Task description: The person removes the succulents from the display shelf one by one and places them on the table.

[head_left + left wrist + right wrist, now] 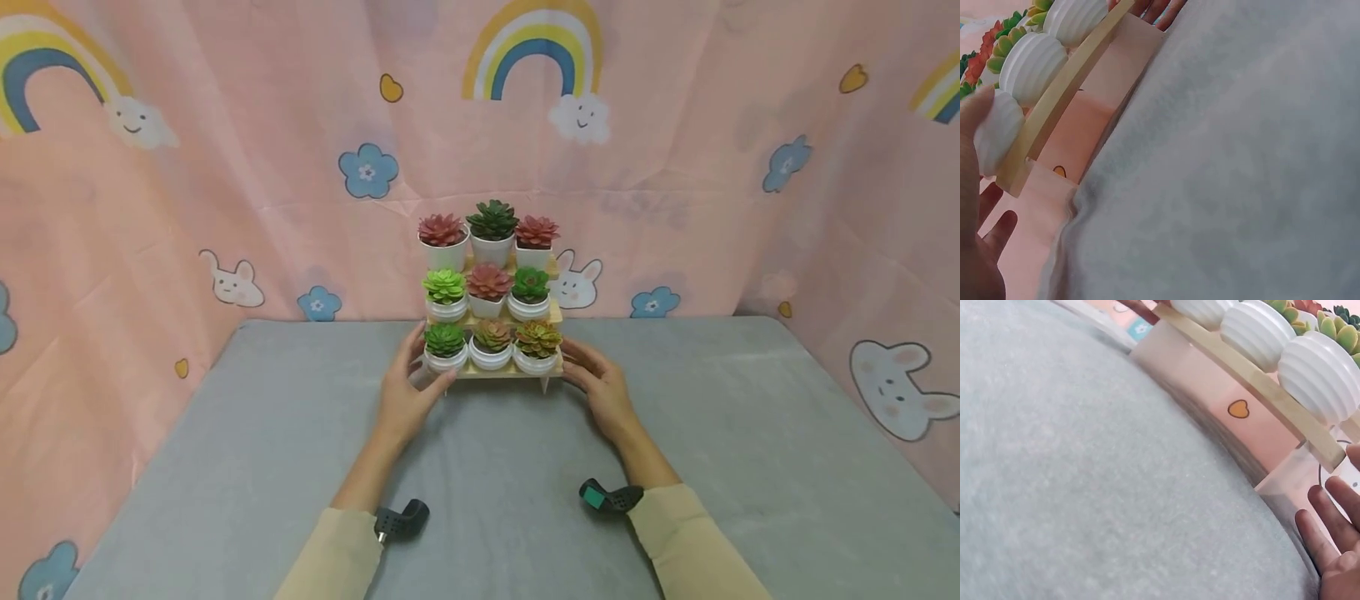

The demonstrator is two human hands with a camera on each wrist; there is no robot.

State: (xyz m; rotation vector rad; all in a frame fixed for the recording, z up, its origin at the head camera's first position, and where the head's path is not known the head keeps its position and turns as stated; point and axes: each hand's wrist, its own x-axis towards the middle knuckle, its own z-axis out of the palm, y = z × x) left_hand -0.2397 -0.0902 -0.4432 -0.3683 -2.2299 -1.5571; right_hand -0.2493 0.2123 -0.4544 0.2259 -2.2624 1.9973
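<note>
A three-tiered wooden stand (495, 373) with clear legs stands at the back of the table, bearing several small artificial succulents in white pots. Green (445, 340), brownish (492, 335) and yellow-red (538, 337) succulents line its bottom tier. At the stand's left end is my left hand (405, 400), its thumb in front of the nearest pot (999, 134) and its fingers spread beside the shelf end. Whether the thumb touches that pot, I cannot tell. My right hand (606, 387) lies along the right end, with its fingers (1329, 519) extended and spread near the shelf edge.
The table (510, 500) has a grey cloth cover. Directly behind its back edge hangs a pink curtain (285, 183) printed with rainbows, flowers and rabbits, which also runs along both sides. A dark camera mount (401, 521) sits on the left wrist, another (611, 497) on the right.
</note>
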